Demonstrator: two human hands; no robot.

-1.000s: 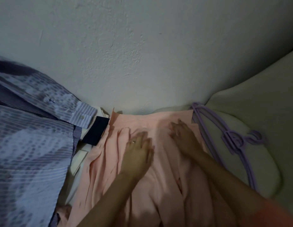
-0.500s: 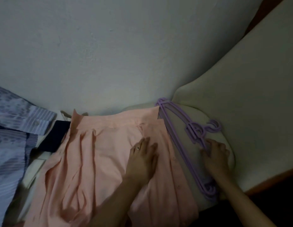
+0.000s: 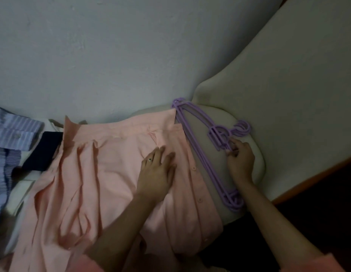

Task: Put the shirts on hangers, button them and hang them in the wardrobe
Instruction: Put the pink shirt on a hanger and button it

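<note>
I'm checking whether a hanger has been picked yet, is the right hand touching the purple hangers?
Touching. The head view shows the right hand with fingertips curled onto the neck of the purple hangers, no gap visible.

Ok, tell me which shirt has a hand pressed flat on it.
The pink shirt, spread out in the middle: the left hand lies flat on it. The blue striped shirt at the left edge goes untouched.
</note>
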